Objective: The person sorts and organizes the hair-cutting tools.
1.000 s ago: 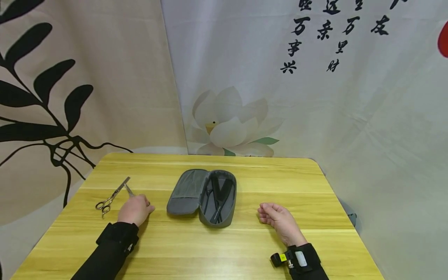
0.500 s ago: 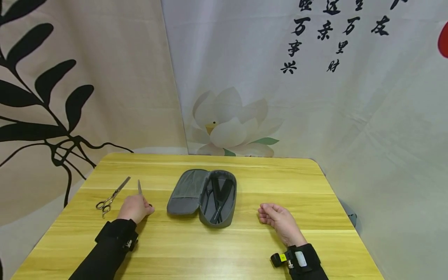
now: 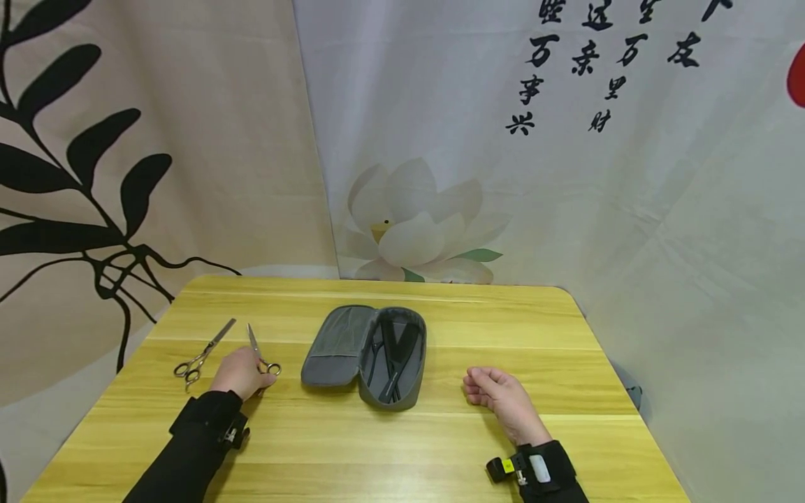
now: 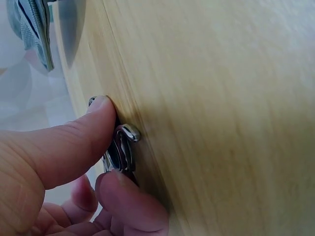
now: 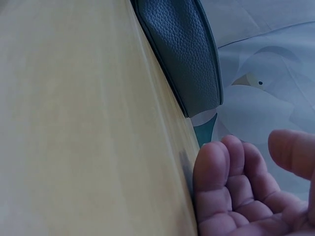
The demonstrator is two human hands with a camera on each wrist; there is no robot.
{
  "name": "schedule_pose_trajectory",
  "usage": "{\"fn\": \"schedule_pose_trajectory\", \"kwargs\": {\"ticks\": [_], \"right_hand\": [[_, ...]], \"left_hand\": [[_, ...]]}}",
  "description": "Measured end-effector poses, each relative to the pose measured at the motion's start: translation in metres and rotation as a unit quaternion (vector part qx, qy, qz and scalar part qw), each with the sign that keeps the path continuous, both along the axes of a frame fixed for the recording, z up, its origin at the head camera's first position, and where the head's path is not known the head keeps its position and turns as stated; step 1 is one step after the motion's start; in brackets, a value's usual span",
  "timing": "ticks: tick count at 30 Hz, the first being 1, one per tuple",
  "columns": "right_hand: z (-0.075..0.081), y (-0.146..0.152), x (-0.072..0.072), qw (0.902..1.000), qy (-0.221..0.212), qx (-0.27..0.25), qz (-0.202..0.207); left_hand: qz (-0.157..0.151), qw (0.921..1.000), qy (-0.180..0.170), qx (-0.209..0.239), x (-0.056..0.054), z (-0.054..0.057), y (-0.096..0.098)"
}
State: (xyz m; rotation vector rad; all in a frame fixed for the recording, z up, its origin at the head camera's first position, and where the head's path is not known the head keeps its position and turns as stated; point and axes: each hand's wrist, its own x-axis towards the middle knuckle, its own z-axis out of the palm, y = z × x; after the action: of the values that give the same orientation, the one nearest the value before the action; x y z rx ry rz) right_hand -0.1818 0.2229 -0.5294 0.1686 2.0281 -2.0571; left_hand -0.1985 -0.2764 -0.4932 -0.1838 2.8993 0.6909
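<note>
Head view, far left: first scissors (image 3: 206, 349) lay on the surface (image 3: 352, 447), blades aimed away from the person, apart from the hand.
Left hand (image 3: 237, 374): grip narrow, thumb and fingers pinching second scissors (image 3: 254, 340), just right of the first pair.
Scissors handle, left wrist view: caught between thumb and finger, close to the surface; contact unclear.
Scissors handling, judged: likely called for a light pinch with both loops kept together, so the blades did not spread. Lowering the handle flat, tip clear of the first pair, seemed safest; easing off one finger early could have twisted it.
Gray case (image 3: 331, 367): right of the held pair, not touching; lid folded out left, dark tools (image 3: 399, 349) inside.
Right hand (image 3: 503, 405): grip loosely curled, holding nothing, right of the case.
Loop, versus half a second earlier: a finger loop now showed right of the left thumb; blade leaned more to the left.
Rest: first scissors, case and right hand unchanged on the surface.
</note>
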Motion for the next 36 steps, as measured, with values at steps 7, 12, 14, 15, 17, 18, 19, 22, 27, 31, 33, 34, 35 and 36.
{"fn": "schedule_pose_trajectory", "kwargs": {"ticks": [7,12,14,15,17,18,19,22,27,31,33,34,35,36], "right_hand": [[0.0,0.0,0.0,1.0,-0.002,-0.001,0.001],[0.0,0.0,0.0,1.0,-0.002,-0.004,-0.001],[0.001,0.0,0.001,1.0,0.0,-0.005,0.0],[0.001,0.0,0.001,1.0,0.0,-0.006,0.0],[0.001,0.0,0.001,1.0,0.001,-0.006,0.002],[0.001,0.0,0.001,1.0,0.001,-0.007,0.002],[0.001,0.0,0.001,1.0,0.001,-0.007,0.001],[0.0,0.0,0.001,1.0,0.002,-0.005,0.0],[0.0,0.0,0.002,1.0,0.0,-0.004,-0.001],[0.0,0.0,0.002,1.0,-0.001,-0.005,-0.002],[0.0,0.0,0.002,1.0,-0.001,-0.007,-0.002],[0.0,0.0,0.002,1.0,-0.002,-0.007,-0.002],[0.0,0.0,0.002,1.0,-0.002,-0.009,-0.003],[0.0,0.001,0.002,1.0,-0.002,-0.009,-0.003]], "left_hand": [[0.007,0.9999,0.005,0.011,-0.001,0.0,0.0],[0.008,0.9995,0.013,0.028,0.001,-0.002,-0.003],[0.01,0.999,0.01,0.042,0.002,-0.003,-0.005],[0.013,0.9988,0.008,0.047,0.002,-0.003,-0.006],[0.016,0.9984,0.008,0.054,0.003,-0.005,-0.008],[0.019,0.9981,0.005,0.058,0.003,-0.006,-0.008],[0.024,0.9975,0.0,0.066,0.003,-0.006,-0.008],[0.042,0.9946,-0.012,0.094,0.005,-0.007,-0.009],[0.063,0.9879,-0.022,0.14,0.008,-0.008,-0.008],[0.064,0.9852,-0.019,0.158,0.01,-0.01,-0.009],[0.061,0.9849,-0.018,0.161,0.011,-0.012,-0.011],[0.06,0.9848,-0.017,0.162,0.011,-0.012,-0.012],[0.06,0.9847,-0.016,0.162,0.011,-0.013,-0.013],[0.059,0.9844,-0.016,0.165,0.011,-0.014,-0.014]]}}
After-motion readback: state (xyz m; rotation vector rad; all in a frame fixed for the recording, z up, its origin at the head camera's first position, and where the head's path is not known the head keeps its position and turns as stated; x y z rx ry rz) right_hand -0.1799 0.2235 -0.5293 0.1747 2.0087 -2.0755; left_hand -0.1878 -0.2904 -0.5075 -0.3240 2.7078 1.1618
